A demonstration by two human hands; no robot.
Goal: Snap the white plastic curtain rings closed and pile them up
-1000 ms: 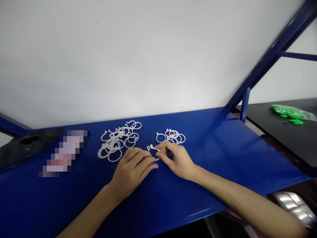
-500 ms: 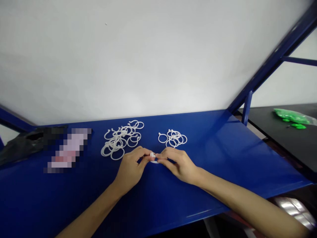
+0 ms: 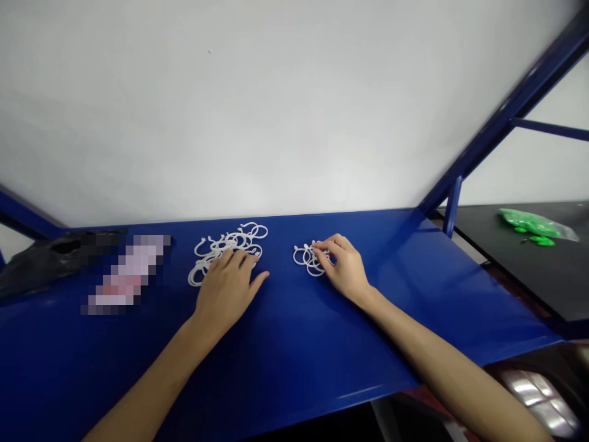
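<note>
My left hand (image 3: 227,285) lies over the larger pile of white plastic rings (image 3: 202,263), palm down, with thumb and fingers apart. It covers the lower right of that pile, and I see nothing gripped in it. At the smaller pile of white rings (image 3: 302,256), my right hand (image 3: 344,265) pinches a white ring between thumb and fingertips, low over the others. The fingers hide most of that ring and the right side of the pile. Small knobs stick out from many of the rings.
Both piles rest on a blue table (image 3: 285,356) against a white wall (image 3: 276,110). To the left are a blurred-out pinkish packet (image 3: 131,270) and a black plastic bag (image 3: 41,264). A clear bag with green pieces (image 3: 529,224) lies on a black table (image 3: 497,258) at right.
My hands have parted from the ring they both held. The left moved left onto the larger pile and opened; the right carried the ring up and right to the smaller pile.
</note>
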